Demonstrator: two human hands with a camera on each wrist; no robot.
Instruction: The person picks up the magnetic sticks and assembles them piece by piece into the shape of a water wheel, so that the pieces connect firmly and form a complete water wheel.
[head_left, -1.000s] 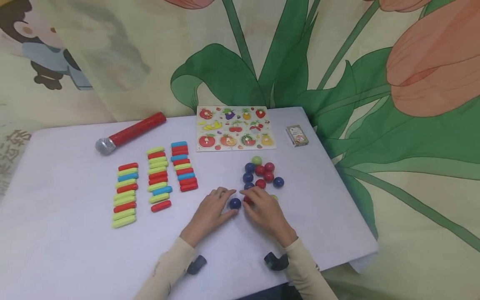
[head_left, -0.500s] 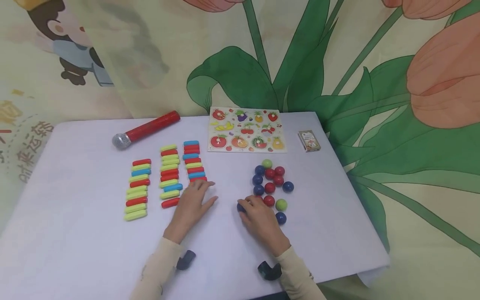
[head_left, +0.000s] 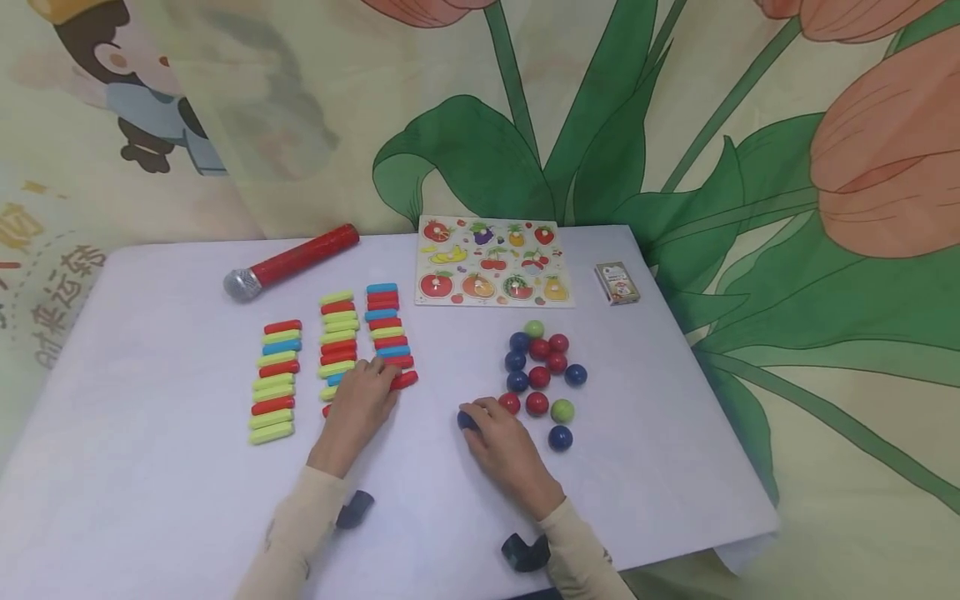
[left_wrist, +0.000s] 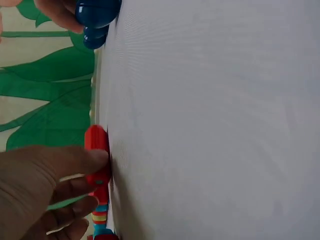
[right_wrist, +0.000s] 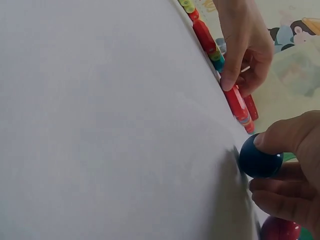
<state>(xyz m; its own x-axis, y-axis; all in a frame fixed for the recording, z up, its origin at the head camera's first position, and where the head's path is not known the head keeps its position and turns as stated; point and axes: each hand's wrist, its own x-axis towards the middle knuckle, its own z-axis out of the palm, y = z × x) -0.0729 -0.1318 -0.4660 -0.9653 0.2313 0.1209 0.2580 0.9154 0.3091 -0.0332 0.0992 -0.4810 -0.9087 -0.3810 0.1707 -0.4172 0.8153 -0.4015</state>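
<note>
1. At the near end of the rightmost stick column [head_left: 387,332], the left grip [head_left: 363,392] is closed in a pinch on a red stick [head_left: 406,380], with the thumb on its near side. The stick appears to lie on the worktop [head_left: 442,517], just beside the next red stick [head_left: 402,362].
2. To the person's right, the right grip [head_left: 504,437] is closed about a dark blue ball [right_wrist: 256,162], thumb on one face and fingers behind. The ball sits left of the nearest red ball [head_left: 509,404], apart from it; whether it bears fully on the worktop cannot be confirmed.
3. Treat the step in hand, as judged, as truing the red stick to its column while securing the ball. Slide the stick flat; do not lift it.
4. Match the tilt of the neighbouring sticks and align the ends. Push from the side with even pressure, since a push at one end probably turns the stick.
5. Keep the left knuckles and wrist clear of the middle stick column [head_left: 338,347], partly hidden beneath the hand. A brush there could disturb its spacing.
6. Hold the dark blue ball steady while the left grip works. Its round, glossy form is likely to roll.
7. Release each piece only at rest: spread thumb and fingers equally, then withdraw straight upward.
</note>
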